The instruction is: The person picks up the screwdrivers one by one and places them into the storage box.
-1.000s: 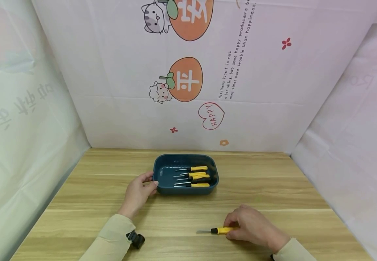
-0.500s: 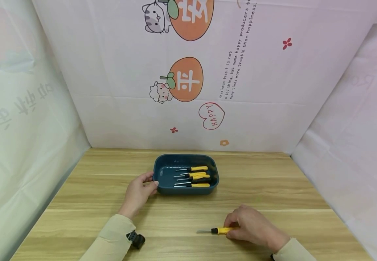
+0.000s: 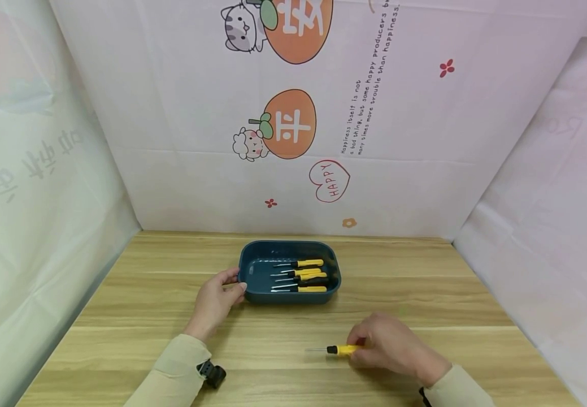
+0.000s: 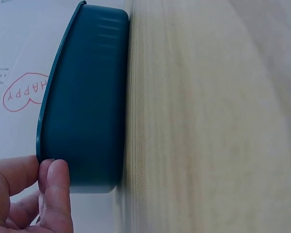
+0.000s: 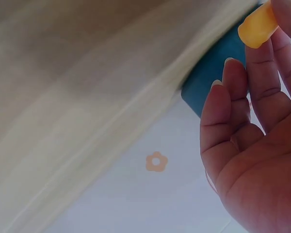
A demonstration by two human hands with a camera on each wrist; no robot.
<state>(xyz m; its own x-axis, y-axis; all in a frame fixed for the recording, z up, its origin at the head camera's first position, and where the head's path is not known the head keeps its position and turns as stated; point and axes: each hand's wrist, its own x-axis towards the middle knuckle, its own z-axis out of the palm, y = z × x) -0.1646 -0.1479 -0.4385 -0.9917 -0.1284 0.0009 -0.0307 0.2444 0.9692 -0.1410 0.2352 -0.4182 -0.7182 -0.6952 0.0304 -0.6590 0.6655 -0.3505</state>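
A dark teal plastic box (image 3: 289, 298) stands on the wooden table, with several yellow-and-black screwdrivers (image 3: 309, 289) lying in its right part. My left hand (image 3: 215, 299) grips the box by its left end; in the left wrist view, the thumb and fingertips of this hand (image 4: 26, 196) meet at the rim corner. Between thumb and fingers, my right hand (image 3: 392, 347) pinches another screwdriver (image 3: 344, 350) by its yellow handle, the shaft pointing left. The right wrist view shows the butt of that handle (image 5: 258, 26) at the fingertips, with the other fingers loosely bent.
The wooden table (image 3: 283, 339) ends at a white printed cloth (image 3: 196, 192) behind it. More white cloth hangs at the left (image 3: 44, 226) and right (image 3: 542, 249) sides. A black strap device (image 3: 212, 373) sits on the left wrist.
My right hand has raised the screwdriver slightly and moved it a little away from me. The left hand and the box have stayed where they were.
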